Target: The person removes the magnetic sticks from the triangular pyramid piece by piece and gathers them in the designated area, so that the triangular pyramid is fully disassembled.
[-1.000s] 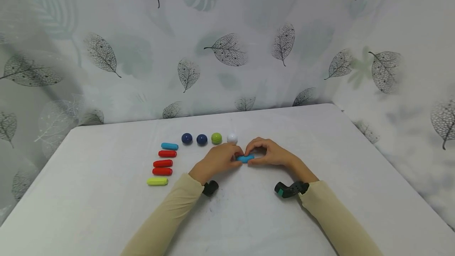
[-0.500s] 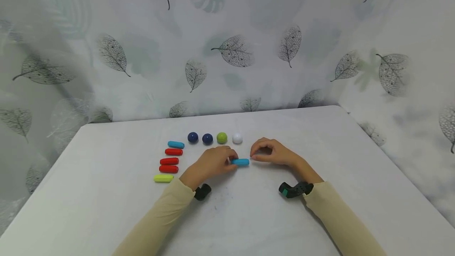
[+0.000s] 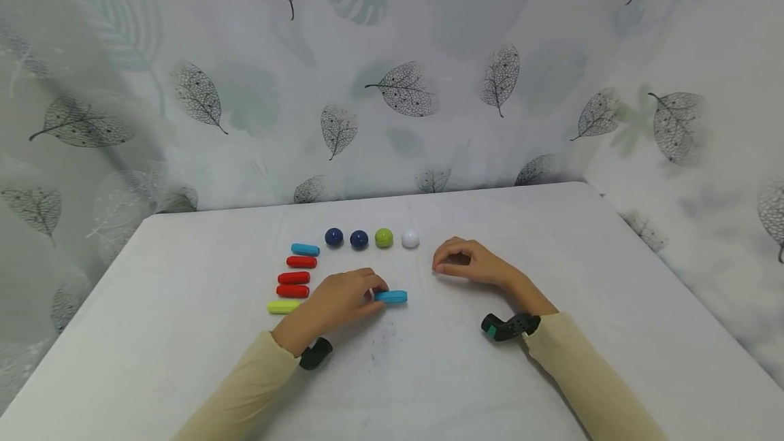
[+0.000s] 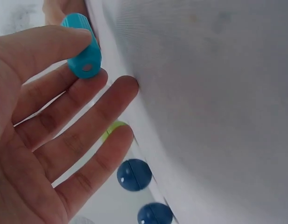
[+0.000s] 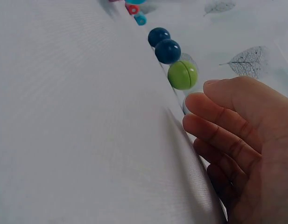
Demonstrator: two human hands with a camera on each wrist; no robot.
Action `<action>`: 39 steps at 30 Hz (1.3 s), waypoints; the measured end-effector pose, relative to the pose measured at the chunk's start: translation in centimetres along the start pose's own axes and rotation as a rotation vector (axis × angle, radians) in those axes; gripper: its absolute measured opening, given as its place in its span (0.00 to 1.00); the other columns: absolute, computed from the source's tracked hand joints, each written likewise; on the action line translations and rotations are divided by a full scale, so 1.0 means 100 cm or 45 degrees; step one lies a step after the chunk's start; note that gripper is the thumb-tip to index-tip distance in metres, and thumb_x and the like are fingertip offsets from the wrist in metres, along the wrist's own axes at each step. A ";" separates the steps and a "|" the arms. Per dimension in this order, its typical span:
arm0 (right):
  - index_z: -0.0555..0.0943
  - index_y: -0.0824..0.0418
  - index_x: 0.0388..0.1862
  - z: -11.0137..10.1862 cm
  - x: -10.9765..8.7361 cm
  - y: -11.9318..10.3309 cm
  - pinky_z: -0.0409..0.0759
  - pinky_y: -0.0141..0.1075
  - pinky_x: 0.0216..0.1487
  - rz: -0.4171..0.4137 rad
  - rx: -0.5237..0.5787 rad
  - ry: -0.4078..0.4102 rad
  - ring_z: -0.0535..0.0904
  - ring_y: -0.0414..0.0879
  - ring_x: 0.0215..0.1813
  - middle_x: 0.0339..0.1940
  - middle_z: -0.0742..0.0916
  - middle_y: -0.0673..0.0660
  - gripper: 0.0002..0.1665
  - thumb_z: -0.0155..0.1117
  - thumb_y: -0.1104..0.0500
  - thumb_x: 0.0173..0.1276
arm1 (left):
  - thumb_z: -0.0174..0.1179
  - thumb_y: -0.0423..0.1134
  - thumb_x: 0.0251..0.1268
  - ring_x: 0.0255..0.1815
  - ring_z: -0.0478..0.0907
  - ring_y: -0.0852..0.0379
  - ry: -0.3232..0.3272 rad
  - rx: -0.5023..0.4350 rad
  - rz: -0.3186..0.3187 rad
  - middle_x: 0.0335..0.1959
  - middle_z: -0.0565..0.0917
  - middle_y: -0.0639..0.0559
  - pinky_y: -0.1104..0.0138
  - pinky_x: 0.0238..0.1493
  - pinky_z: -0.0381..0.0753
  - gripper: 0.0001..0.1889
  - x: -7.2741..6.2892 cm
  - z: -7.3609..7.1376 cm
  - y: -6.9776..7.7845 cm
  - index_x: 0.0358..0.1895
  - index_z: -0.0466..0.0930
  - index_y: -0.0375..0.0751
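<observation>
My left hand (image 3: 344, 301) pinches one end of a blue ribbed stick (image 3: 390, 297) between thumb and fingers, low over the white table. The left wrist view shows the thumb on the blue stick (image 4: 83, 46), its near end face with a small pale spot, while the other fingers spread out below. My right hand (image 3: 471, 263) rests on the table further right, fingers loosely curved and nothing between them. In the right wrist view that hand (image 5: 237, 140) has its thumb apart from the fingers, with the green ball (image 5: 182, 74) beyond.
Behind the hands stand two dark blue balls (image 3: 358, 239), a green ball (image 3: 384, 237) and a white ball (image 3: 410, 239) in a row. Left lies a column of sticks: blue (image 3: 305, 249), several red (image 3: 294, 278) and yellow-green (image 3: 284, 307). A leaf-patterned cloth (image 3: 404, 87) hangs behind the table (image 3: 490, 386).
Both hands were on the blue stick at first. The right hand let go and stayed near its place; the left hand carried the stick left and toward the front.
</observation>
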State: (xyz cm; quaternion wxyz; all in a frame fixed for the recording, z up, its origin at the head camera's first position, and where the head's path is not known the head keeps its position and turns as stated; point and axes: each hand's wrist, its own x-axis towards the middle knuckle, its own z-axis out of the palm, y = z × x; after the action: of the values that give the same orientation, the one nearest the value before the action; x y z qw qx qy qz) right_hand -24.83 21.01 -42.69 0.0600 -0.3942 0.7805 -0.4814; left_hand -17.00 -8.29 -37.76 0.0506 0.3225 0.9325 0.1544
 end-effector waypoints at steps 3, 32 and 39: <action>0.85 0.67 0.38 -0.001 0.000 0.005 0.73 0.30 0.54 -0.003 -0.002 0.003 0.77 0.51 0.49 0.42 0.86 0.63 0.07 0.64 0.74 0.63 | 0.67 0.41 0.62 0.39 0.81 0.59 0.011 0.028 0.025 0.42 0.82 0.54 0.68 0.41 0.82 0.13 -0.012 -0.001 -0.003 0.49 0.83 0.44; 0.85 0.64 0.38 -0.003 -0.002 -0.001 0.73 0.32 0.54 -0.033 0.017 -0.003 0.77 0.47 0.49 0.41 0.86 0.61 0.06 0.65 0.71 0.64 | 0.69 0.35 0.58 0.35 0.79 0.67 0.148 -0.113 0.035 0.42 0.83 0.57 0.67 0.40 0.83 0.14 -0.122 -0.029 -0.070 0.49 0.83 0.44; 0.85 0.66 0.37 0.000 -0.001 -0.002 0.73 0.31 0.54 -0.012 0.001 0.009 0.77 0.46 0.49 0.41 0.86 0.62 0.07 0.65 0.73 0.63 | 0.70 0.37 0.57 0.34 0.76 0.69 0.095 -0.155 -0.080 0.39 0.81 0.61 0.69 0.38 0.81 0.13 -0.135 -0.031 -0.087 0.47 0.85 0.45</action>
State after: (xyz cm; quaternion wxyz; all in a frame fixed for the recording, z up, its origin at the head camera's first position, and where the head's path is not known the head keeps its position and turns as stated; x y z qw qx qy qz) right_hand -24.60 21.04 -42.54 0.0550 -0.3960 0.7787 -0.4834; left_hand -12.09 -23.91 -37.70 0.0400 0.2834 0.9323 0.2212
